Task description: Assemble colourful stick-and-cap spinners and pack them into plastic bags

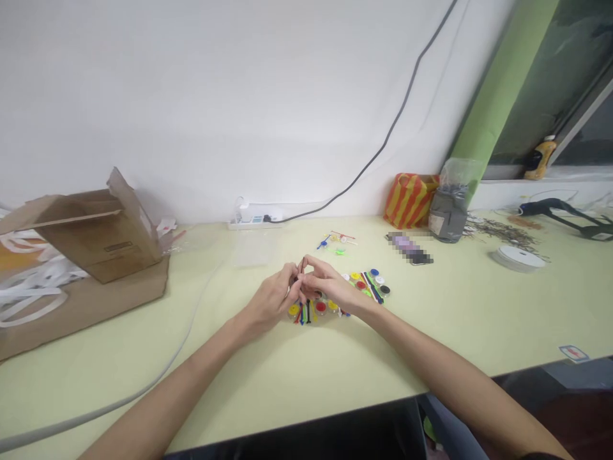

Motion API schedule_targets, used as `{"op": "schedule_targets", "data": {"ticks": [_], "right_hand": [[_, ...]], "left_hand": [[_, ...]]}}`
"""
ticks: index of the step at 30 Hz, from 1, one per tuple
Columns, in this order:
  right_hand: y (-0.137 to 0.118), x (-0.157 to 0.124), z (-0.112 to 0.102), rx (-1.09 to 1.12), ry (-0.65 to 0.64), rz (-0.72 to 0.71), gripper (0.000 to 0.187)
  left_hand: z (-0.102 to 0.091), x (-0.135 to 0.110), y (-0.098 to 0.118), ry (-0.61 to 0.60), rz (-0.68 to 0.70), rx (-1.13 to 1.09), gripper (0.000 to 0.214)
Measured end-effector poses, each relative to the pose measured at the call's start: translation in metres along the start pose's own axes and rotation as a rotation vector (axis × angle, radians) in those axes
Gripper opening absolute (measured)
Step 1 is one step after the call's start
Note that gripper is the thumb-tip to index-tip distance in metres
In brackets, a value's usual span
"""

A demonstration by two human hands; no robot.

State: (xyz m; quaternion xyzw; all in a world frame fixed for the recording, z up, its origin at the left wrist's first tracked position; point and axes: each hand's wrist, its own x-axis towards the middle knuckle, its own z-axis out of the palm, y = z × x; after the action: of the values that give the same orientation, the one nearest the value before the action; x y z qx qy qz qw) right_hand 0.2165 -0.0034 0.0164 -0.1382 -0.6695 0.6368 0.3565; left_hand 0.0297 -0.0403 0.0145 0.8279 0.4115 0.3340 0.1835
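Observation:
My left hand [276,298] and my right hand [324,285] meet fingertip to fingertip above the middle of the pale green table [297,370]. Both hands pinch something small between them that I cannot make out. Right below and beside them lies a cluster of small coloured plastic discs and sticks [316,310], and more discs and sticks [371,284] lie just right of my right hand. A few further coloured bits [336,241] rest farther back.
An open cardboard box [100,236] sits at the left with white straps [29,287] beside it. A power strip [253,217] with a black cable lies by the wall. A striped bag [410,199], a grey plastic-wrapped package [447,214], a white tape roll [518,257] stand right.

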Motion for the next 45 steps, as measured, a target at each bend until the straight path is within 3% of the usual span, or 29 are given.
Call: {"op": "schedule_targets", "data": {"ticks": [3,7,10,13,18,23,26,35,45], "right_hand": [[0.001,-0.002,-0.014,0.024,0.062,0.021,0.036],[-0.001,-0.004,-0.029,-0.107,0.29,0.001,0.033],[0.001,-0.003,-0.031,-0.169,0.448,-0.001,0.031],[0.005,-0.002,-0.03,-0.203,0.508,-0.03,0.031],[0.01,0.0,-0.034,-0.223,0.526,-0.106,0.031],[0.013,0.001,-0.039,-0.235,0.49,-0.155,0.03],[0.014,0.001,-0.039,-0.261,0.49,-0.17,0.03],[0.012,0.0,-0.04,-0.307,0.493,-0.164,0.031],[0.012,-0.001,-0.039,-0.361,0.522,-0.159,0.029]], "left_hand": [[-0.005,0.001,-0.009,0.073,0.023,0.081,0.022],[-0.017,0.005,-0.027,0.164,0.005,0.214,0.015],[-0.027,0.007,-0.044,0.116,0.02,0.292,0.015],[-0.032,0.006,-0.056,0.037,-0.043,0.258,0.014],[-0.037,0.003,-0.064,-0.068,-0.134,0.172,0.018],[-0.044,0.004,-0.073,-0.132,-0.061,0.092,0.025],[-0.047,0.005,-0.075,-0.172,-0.097,0.043,0.027],[-0.044,0.005,-0.067,-0.241,-0.112,-0.002,0.029],[-0.04,0.006,-0.059,-0.235,-0.081,0.009,0.029]]}}
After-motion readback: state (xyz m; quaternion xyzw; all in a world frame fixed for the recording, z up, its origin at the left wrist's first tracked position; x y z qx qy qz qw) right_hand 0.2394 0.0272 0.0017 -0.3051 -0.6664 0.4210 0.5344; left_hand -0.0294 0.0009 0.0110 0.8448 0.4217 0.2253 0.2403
